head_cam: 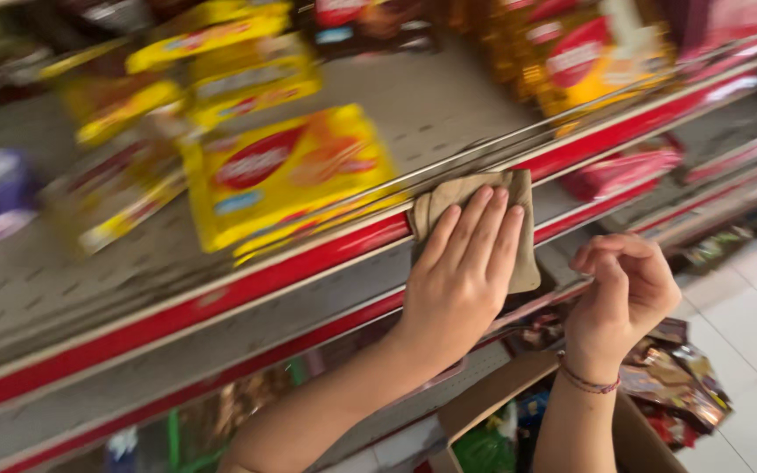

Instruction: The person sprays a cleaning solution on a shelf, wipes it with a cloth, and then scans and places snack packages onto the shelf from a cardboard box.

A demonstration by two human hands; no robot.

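My left hand (pixel 462 271) presses a tan cloth (pixel 484 219) flat against the red shelf edge (pixel 326 254), fingers spread open on it. The cloth looks soft and limp, light; best pinned by the palm. My right hand (pixel 624 293) hangs nearby, loosely curled, holding nothing.

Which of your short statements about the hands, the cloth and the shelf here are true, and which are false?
1. The left hand presses a beige folded cloth against the red front edge of the shelf. True.
2. The right hand holds a spray bottle. False: it holds nothing visible, fingers curled.
3. A large yellow snack packet lies on the shelf above the cloth. True.
4. The right wrist is bare. False: it wears a thin bracelet.
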